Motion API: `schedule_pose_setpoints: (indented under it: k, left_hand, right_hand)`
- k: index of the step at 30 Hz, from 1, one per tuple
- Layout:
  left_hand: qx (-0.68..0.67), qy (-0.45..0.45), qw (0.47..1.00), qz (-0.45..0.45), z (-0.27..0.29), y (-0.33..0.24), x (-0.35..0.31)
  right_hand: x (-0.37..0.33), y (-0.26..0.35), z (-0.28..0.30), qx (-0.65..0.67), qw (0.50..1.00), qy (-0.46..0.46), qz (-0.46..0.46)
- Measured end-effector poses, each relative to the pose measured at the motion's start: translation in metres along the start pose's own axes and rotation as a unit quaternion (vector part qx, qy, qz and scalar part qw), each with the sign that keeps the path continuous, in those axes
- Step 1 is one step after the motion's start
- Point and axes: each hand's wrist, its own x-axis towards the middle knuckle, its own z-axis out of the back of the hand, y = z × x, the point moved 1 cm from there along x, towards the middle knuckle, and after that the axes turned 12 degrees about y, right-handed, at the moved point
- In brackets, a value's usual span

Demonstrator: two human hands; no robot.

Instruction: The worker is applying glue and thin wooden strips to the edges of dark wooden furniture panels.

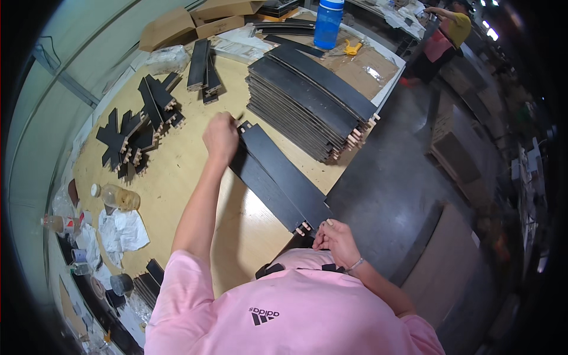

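Head view: a pale wooden tabletop (pixel 171 198) fills the middle and left of the frame, with a tall stack of dark boards (pixel 302 97) at upper centre and a jumble of short dark pieces (pixel 134 125) at upper left. Smaller than the stack, a pair of dark boards (pixel 285 168) lies slantwise at the centre, side by side and partly overlapping, between the person's two hands. At the far end, the left hand (pixel 220 139) has its fingers curled in; at the near end, the right hand (pixel 336 239) is half closed, thumb and fingertips drawn together. Whether either one truly grips a board cannot be told. The long boards look stiff and fairly light, with smooth faces that might slide on each other; the long edges near both ends seem the surest hold, clear of the pale pegs (pixel 303 228), which could snap or chip if knocked. The left fingertips are hidden behind the hand, a small dark bit beside them is hard to make out, and what the right fingertips pinch, if anything, is too small to tell.
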Motion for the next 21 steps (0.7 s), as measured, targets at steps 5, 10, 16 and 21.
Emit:
schedule_pose_setpoints:
  k: [5,10,16,21]
  left_hand:
    - [-0.055,0.105,0.967,-0.227,-0.012,-0.074,-0.082]
    - [0.009,-0.002,1.0,-0.015,-0.006,0.011,0.014]
    - [0.001,-0.029,0.992,-0.126,-0.015,-0.028,-0.024]
    - [-0.142,0.194,0.909,-0.341,-0.008,-0.128,-0.163]
  right_hand:
    - [0.0,-0.002,0.0,0.021,1.0,-0.023,-0.001]
    - [-0.004,-0.004,-0.001,0.001,1.0,-0.007,0.001]
    - [-0.003,-0.004,-0.001,0.001,1.0,-0.018,0.013]
    - [-0.003,-0.003,-0.001,0.027,0.999,0.002,0.017]
